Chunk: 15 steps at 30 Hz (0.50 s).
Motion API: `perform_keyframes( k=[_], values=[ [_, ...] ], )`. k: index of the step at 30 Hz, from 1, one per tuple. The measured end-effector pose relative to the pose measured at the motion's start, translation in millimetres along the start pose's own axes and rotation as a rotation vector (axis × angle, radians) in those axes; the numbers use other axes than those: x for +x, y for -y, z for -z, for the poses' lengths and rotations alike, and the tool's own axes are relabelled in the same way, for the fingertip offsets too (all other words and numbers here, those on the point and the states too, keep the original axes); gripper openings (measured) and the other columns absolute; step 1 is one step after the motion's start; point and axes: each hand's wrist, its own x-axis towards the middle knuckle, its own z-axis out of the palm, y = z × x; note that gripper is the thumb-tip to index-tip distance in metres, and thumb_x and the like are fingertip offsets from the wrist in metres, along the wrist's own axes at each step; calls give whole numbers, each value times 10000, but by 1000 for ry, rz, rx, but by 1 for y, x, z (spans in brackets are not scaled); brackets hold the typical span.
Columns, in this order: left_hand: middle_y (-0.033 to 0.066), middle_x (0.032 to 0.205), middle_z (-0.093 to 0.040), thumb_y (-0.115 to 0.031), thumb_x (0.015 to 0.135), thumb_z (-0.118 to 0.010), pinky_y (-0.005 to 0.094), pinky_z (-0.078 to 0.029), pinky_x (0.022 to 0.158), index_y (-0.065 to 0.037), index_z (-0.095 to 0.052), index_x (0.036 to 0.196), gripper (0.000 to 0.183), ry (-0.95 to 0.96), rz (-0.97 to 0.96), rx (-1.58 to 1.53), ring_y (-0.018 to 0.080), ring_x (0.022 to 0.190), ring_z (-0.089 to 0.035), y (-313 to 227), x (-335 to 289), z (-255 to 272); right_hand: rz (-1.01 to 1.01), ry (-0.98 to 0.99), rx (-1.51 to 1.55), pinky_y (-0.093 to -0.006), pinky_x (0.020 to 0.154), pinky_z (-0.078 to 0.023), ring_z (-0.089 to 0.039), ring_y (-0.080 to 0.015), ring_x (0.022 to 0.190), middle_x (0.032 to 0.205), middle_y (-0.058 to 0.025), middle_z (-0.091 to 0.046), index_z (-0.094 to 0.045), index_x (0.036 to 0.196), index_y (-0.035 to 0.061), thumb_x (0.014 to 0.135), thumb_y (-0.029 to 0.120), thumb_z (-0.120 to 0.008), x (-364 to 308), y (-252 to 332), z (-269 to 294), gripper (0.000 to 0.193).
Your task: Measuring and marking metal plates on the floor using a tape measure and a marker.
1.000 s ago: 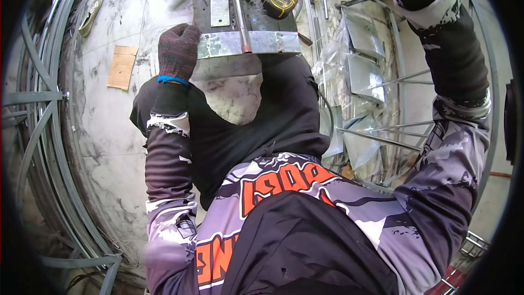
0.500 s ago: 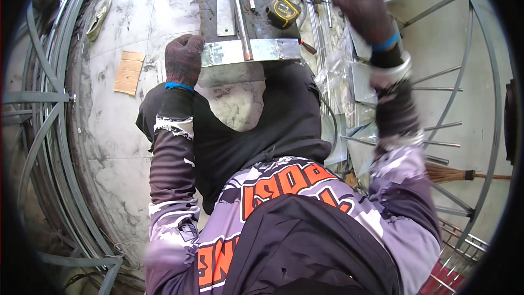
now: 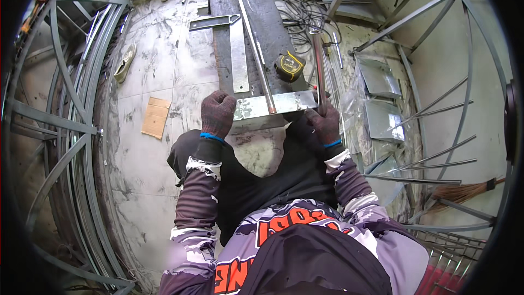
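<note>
A bent strip of shiny sheet metal [image 3: 284, 104] lies across the near end of a dark board [image 3: 224, 57]. My left hand [image 3: 218, 113], in a dark knitted glove, is closed at the strip's left end. My gloved right hand [image 3: 326, 122] is by the right end, closed round a long metal bar-like tool [image 3: 319, 60] that points away from me; its exact kind is unclear. On the board lie a thin metal rod [image 3: 248, 30], its near end on the strip, a try square [image 3: 238, 60] and a black-and-yellow tape measure [image 3: 289, 66].
Curved metal frames [image 3: 52, 120] stand at the left, and another frame [image 3: 469, 76] at the right. Tangled cables [image 3: 297, 19], sheet-metal pieces [image 3: 385, 123] and a broom [image 3: 464, 192] are to the right. Cardboard [image 3: 156, 117] and a shoe [image 3: 125, 63] lie at left.
My right hand has come down from its raised, blurred position to beside the strip's right end. My left hand stays at the left end. The whole view has shifted, showing more of the far board.
</note>
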Motion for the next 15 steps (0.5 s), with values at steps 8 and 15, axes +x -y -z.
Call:
perform_keyframes(
  k=[8,15],
  values=[
    [71,646,-601,-209,879,-655,345,-482,630,33,-667,767,268,15,-16,-86,126,641,-548,-4,2,2,-35,109,111,-274,673,-532,-635,-91,746,907,-18,-729,-689,1306,-14,928,137,-718,19,-6,18,408],
    [13,657,-571,-197,897,-647,328,-401,603,12,-670,738,264,-39,-28,-85,111,636,-485,-5,3,0,-65,232,118,-294,788,-563,-675,-122,895,1041,-40,-740,-685,1291,-18,880,148,-797,42,-14,14,457]
  ],
)
